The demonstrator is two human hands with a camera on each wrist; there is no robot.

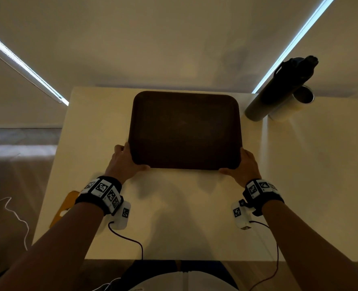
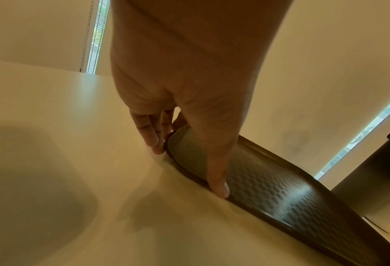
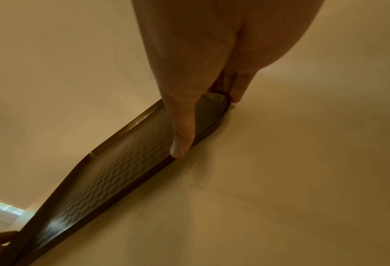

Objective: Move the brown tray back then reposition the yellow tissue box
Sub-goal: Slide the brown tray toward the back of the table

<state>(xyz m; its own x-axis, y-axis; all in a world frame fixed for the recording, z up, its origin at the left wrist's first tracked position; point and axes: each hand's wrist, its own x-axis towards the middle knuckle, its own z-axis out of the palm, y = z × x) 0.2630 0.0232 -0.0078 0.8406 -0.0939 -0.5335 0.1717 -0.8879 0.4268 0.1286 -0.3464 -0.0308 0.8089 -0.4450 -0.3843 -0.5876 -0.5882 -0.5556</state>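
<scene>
dark bottle point(image 1: 278, 89) and white cup point(image 1: 291, 106) stand right of brown tray point(image 1: 185, 129).

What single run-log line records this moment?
step: move brown tray | left hand: grips near-left corner | right hand: grips near-right corner | tray: on table

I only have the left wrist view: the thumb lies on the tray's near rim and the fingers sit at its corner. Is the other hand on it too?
Observer: Yes, the right hand grips the brown tray at its near right corner, opposite the left hand.
Operator: How far back is the tray?
Observer: Its far rim lies close to the table's far edge.
Operator: Is the tissue box visible?
Observer: Only a yellow thing by the table's left edge, partly hidden by the left wrist.
</scene>
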